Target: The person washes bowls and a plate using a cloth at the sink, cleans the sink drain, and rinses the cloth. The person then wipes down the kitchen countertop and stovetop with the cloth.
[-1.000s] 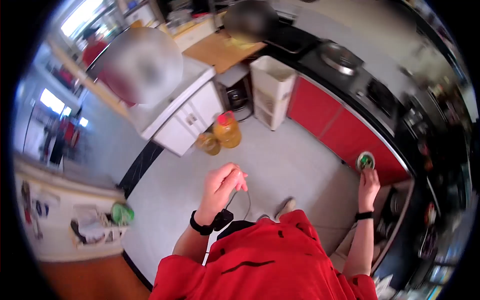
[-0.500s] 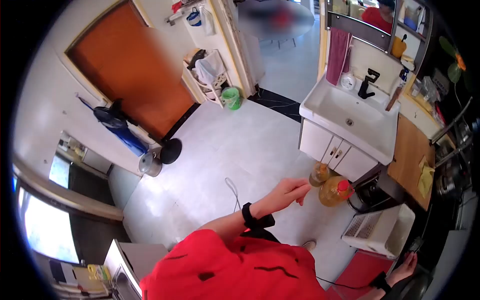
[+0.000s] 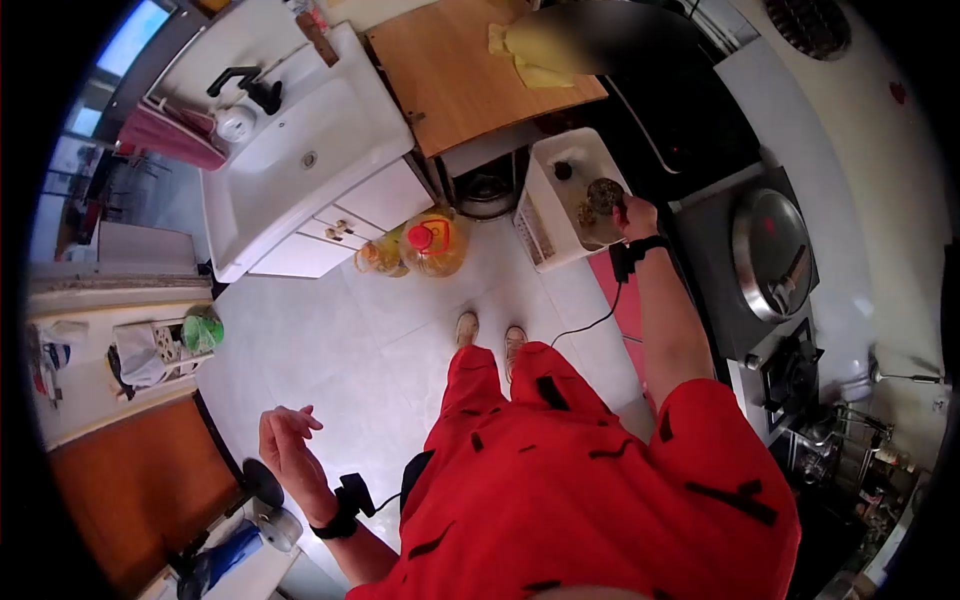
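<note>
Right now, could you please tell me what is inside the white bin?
In the white bin, a small dark item and brownish bits show. The right hand holds a mottled round object over it, so what lies directly beneath that cannot be seen.

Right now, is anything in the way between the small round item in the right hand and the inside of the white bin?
Nothing visible. The right hand holds the small round item over the open top of the white bin, and no lid shows.
</note>
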The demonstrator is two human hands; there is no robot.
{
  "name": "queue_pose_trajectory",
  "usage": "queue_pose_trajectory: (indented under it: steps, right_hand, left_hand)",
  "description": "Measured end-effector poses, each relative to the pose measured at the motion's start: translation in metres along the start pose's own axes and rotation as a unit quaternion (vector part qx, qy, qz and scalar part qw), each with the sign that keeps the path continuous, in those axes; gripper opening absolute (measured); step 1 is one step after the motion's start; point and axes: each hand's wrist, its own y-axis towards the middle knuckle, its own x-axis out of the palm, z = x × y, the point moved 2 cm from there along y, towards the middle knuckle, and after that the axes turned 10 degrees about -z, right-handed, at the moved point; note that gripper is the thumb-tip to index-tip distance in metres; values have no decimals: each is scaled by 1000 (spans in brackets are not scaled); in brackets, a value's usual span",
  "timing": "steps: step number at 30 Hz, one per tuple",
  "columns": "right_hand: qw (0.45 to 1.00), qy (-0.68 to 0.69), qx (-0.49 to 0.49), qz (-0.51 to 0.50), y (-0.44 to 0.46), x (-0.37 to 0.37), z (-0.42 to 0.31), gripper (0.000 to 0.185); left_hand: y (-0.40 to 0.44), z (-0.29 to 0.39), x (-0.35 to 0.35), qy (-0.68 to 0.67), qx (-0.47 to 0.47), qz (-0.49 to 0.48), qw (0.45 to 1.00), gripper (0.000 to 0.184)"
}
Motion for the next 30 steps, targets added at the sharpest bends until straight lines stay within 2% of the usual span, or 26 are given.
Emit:
queue_pose_trajectory:
  steps: [1, 2, 3, 4, 5, 6, 8, 9, 12, 13, 14, 15, 16, 17, 18, 19, 20, 22, 23, 25, 26, 28, 29, 30]
  right_hand:
    - [982, 175, 56, 39, 11, 2, -18, 16]
    - [932, 337, 104, 85, 2, 7, -32, 15]
    - [930, 340, 105, 92, -3, 8, -49, 15]
    - [949, 284, 108, 86, -6, 6, -64, 14]
    - [964, 226, 113, 80, -11, 3, -78, 14]
    - [963, 227, 118, 88, -15, 0, -91, 14]
    - [954, 284, 65, 67, -15, -2, -119, 15]
    - [951, 307, 24, 17, -15, -5, -130, 15]
    - [925, 379, -11, 24, -15, -6, -129, 12]
    - [892, 437, 111, 19, 14, -25, -59, 18]
    - [890, 440, 115, 21, 10, -20, -15, 18]
    - [983, 58, 154, 81, 2, -20, 16, 19]
    - [920, -335, 161, 126, 8, -20, 11, 20]
    - [921, -338, 152, 123, 25, -21, 5, 20]
    - [972, -144, 150, 112, 28, -16, 9, 20]
    - [982, 60, 148, 103, 18, -9, 11, 20]
    - [953, 256, 128, 94, 19, -6, -3, 21]
    - [939, 213, 233, 134, 9, 9, -69, 18]
    - [940, 212, 233, 136, 8, 7, -82, 18]
    - [961, 204, 167, 86, 6, 6, -93, 20]
    - [960, 204, 169, 87, 4, 2, -87, 20]
    - [941, 322, 99, 30, 5, -7, -71, 20]
    - [941, 322, 99, 32, 5, -7, -49, 20]
    - [991, 29, 105, 79, 1, -10, -17, 22]
  left_hand:
    - [23, 11, 23, 12, -6, -2, 1000, 34]
    - [31, 13, 29, 30, -5, -16, 999, 34]
    - [43, 13, 35, 48, -3, -32, 998, 34]
    - [54, 12, 40, 50, -3, -40, 998, 34]
    - [65, 10, 45, 22, -5, -45, 999, 31]
    - [75, 9, 50, -6, -8, -49, 999, 29]
    - [92, 13, 57, -4, -8, -64, 998, 28]
    - [100, 14, 60, 0, -5, -69, 998, 27]
    - [118, 15, 67, 10, 1, -80, 997, 27]
    - [121, 15, 68, 11, 1, -85, 996, 26]
    - [120, 16, 67, 15, -3, -87, 996, 26]
    - [122, 17, 66, 16, -10, -99, 995, 28]
    - [128, 15, 69, 13, -10, -104, 994, 29]
    - [133, 13, 72, 10, -5, -96, 995, 29]
    - [133, 15, 70, 10, -1, -94, 995, 29]
    - [131, 18, 66, 12, 0, -100, 995, 29]
    - [135, 19, 66, 6, 11, -102, 995, 29]
    - [139, 15, 66, 7, 5, -99, 995, 30]
    - [140, 15, 67, 3, 10, -99, 995, 31]
    - [140, 14, 68, -1, 11, -99, 995, 31]
    - [141, 14, 69, 1, 13, -106, 994, 32]
    - [146, 15, 73, 2, 19, -114, 993, 32]
    - [146, 16, 75, 3, 24, -117, 993, 32]
    - [146, 17, 76, 4, 28, -121, 992, 32]
